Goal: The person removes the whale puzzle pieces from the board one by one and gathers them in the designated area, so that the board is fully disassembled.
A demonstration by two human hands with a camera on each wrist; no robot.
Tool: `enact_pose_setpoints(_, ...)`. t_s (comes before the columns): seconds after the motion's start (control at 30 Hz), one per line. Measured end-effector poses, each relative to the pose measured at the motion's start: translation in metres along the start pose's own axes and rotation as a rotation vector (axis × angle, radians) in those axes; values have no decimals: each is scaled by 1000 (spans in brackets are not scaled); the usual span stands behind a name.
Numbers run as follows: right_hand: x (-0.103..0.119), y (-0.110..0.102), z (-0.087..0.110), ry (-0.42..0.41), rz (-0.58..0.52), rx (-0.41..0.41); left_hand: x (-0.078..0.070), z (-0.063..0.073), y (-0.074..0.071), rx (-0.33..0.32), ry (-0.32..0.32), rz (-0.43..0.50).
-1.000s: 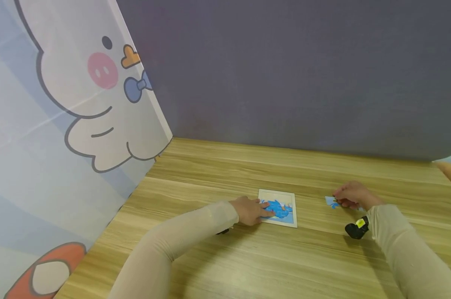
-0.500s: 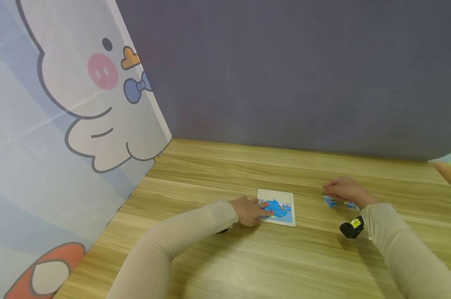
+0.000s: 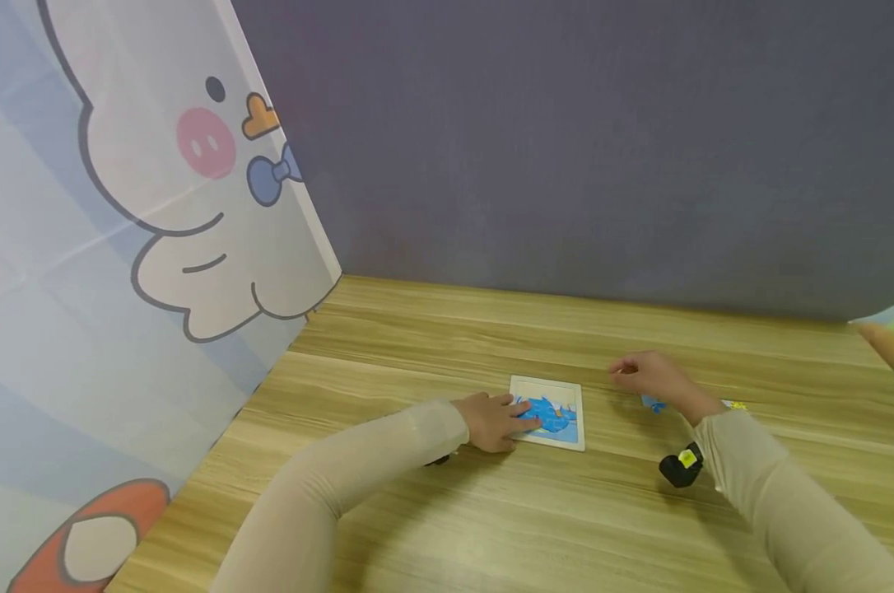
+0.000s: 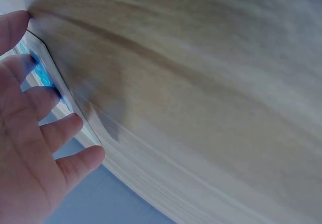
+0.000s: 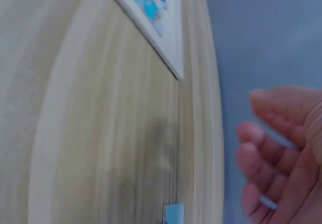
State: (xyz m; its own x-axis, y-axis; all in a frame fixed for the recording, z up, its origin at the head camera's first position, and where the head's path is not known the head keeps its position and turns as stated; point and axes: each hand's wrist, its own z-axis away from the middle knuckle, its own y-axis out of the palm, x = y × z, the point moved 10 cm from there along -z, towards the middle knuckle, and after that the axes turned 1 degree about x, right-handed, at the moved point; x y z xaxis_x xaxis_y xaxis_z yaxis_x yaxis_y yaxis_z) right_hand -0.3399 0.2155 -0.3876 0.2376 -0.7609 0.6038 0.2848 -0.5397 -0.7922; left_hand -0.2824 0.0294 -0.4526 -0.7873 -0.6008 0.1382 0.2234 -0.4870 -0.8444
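Note:
In the head view my left hand (image 3: 494, 422) rests with spread, straight fingers on the left part of a puzzle board (image 3: 582, 428). The board has a white frame and a blue animal-like picture. My right hand (image 3: 654, 380) is raised over the table to the right of the board. Its fingers curl loosely in the right wrist view, and I see nothing between them and the thumb. Beneath it lies a light-blue puzzle piece (image 3: 652, 403), partly hidden by the hand. Another piece with yellow on it (image 3: 738, 405) lies behind the right wrist.
The wood-grain table (image 3: 447, 346) meets a dark grey panel (image 3: 565, 148) at the back. A cartoon-printed sheet (image 3: 195, 272) stands along the left side. A black wrist device (image 3: 680, 468) with a yellow mark hangs by the right wrist.
My right hand has lifted from the loose puzzle pieces and moved left toward the board. The left hand stays on the board.

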Motion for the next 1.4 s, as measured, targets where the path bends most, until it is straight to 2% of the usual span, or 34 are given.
enact_pose_setpoints(0.17, 26, 4, -2, -105, 86, -54, -1, 2, -6, -16, 18, 31)
enact_pose_setpoints(0.33, 50, 17, -3, -270, 275, -63, -2, 4, -10, -3, 46, 135)
enact_pose_setpoints(0.43, 60, 28, -2, -338, 396, -54, -1, 3, -13, -11, 58, 176)
enact_pose_setpoints(0.63, 69, 43, -1, -364, 566, -34, 1, -1, -23, -88, 103, 255)
enact_pose_setpoints(0.8, 72, 52, -3, -381, 604, -21, 4, -6, -32, -167, 134, 320)
enact_pose_setpoints(0.87, 73, 54, -4, -388, 599, -21, 6, -8, -35, -185, 122, 309)
enact_pose_setpoints(0.97, 73, 56, -4, -391, 596, -20, 12, -12, -36, -183, 67, 259)
enact_pose_setpoints(1.07, 71, 57, -5, -374, 602, -12, 19, -16, -33, -138, -9, 237)
enact_pose_setpoints(1.17, 69, 58, -6, -355, 613, -4, 25, -18, -28, -104, -57, 218)
enact_pose_setpoints(1.4, 67, 61, -6, -342, 622, 10, 33, -21, -21, -58, -94, 188)
